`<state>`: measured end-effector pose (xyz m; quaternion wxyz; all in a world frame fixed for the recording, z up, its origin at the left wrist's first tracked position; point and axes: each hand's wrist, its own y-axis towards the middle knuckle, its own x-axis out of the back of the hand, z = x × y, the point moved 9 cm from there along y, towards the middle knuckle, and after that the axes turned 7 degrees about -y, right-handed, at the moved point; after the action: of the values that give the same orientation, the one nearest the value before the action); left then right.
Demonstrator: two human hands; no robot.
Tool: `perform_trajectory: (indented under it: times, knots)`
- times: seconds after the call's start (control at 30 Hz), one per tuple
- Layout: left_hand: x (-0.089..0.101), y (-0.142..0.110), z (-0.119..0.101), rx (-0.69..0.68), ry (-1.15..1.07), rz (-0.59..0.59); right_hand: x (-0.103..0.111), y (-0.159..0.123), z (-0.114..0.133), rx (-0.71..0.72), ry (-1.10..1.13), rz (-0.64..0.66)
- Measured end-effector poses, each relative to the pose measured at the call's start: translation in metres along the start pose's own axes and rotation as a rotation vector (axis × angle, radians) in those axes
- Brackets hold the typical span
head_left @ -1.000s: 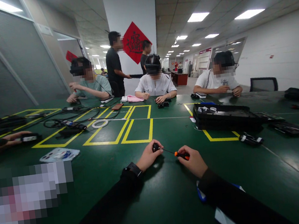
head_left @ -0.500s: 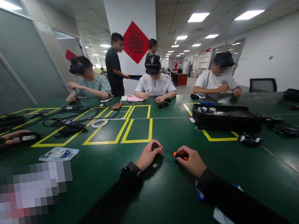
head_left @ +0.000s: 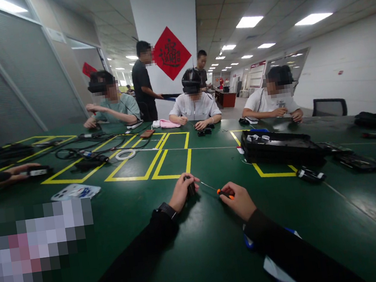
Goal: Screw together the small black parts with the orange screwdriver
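Note:
My left hand (head_left: 181,192) is closed around a small black part (head_left: 190,188), standing on or just above the green table; the fingers cover much of it, so its kind is unclear. My right hand (head_left: 240,200) grips the black-and-orange handle of a screwdriver (head_left: 225,194). The thin metal shaft points left and up, and its tip is at or close to the black part; whether they touch I cannot tell. Beneath my right forearm lies a blue-and-white item (head_left: 279,272), partly hidden by the sleeve.
A black tray (head_left: 279,149) with small white pieces stands at the right, a black device (head_left: 310,174) before it. To the left lie a clear case (head_left: 76,192), black cables (head_left: 72,154) and a white cable coil (head_left: 125,154). Co-workers sit across the table (head_left: 203,259).
My left hand has turned and risen slightly, so more of the black part shows. My right hand and the screwdriver have shifted slightly left. A standing person in the background has moved right.

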<state>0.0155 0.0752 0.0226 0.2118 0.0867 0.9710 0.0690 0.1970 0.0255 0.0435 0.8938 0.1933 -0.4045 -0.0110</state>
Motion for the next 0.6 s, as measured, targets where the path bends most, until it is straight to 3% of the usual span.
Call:
perform_trajectory:
  times: [0.13,0.23,0.43,0.6]
  knots:
    - [0.015,-0.001,-0.004,0.016,-0.182,-0.128,-0.002,-0.004,0.008,0.045,-0.129,-0.004]
    - [0.010,-0.005,-0.004,0.022,-0.249,-0.135,-0.007,-0.008,0.018,0.100,-0.187,0.026]
    - [-0.044,-0.020,0.008,0.094,-0.262,0.142,0.003,-0.011,0.046,0.225,-0.124,-0.054]
    - [-0.065,-0.031,0.020,0.188,-0.243,0.236,0.008,-0.018,0.078,0.418,-0.027,-0.040]
